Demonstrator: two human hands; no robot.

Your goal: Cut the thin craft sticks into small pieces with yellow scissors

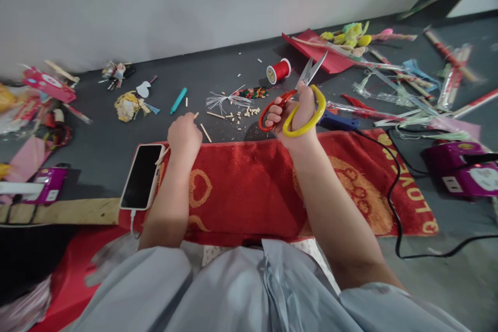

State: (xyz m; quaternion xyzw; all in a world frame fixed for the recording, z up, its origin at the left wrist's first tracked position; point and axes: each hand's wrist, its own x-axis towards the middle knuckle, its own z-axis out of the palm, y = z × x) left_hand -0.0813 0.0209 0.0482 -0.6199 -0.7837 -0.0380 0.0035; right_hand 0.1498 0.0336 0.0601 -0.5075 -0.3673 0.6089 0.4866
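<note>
My left hand (184,136) is closed around a thin wooden stick (162,155); one end pokes out past the fingers and the other sticks out near the wrist. My right hand (298,109) grips a pair of scissors (321,114) with one red and one yellow handle loop. Their blades stand partly apart and point up and away. Between the hands lie small cut wooden bits (249,112), a loose short stick (206,133), a bundle of white threads (227,99) and a patch of green and orange pieces (254,93).
A red towel (249,187) covers the table's front edge, with a phone (140,176) on its left. Behind are a red thread spool (278,71) and a teal pen-like tube (179,100). Purple power boxes (459,168) sit at both sides; a black cable (395,202) crosses the towel's right.
</note>
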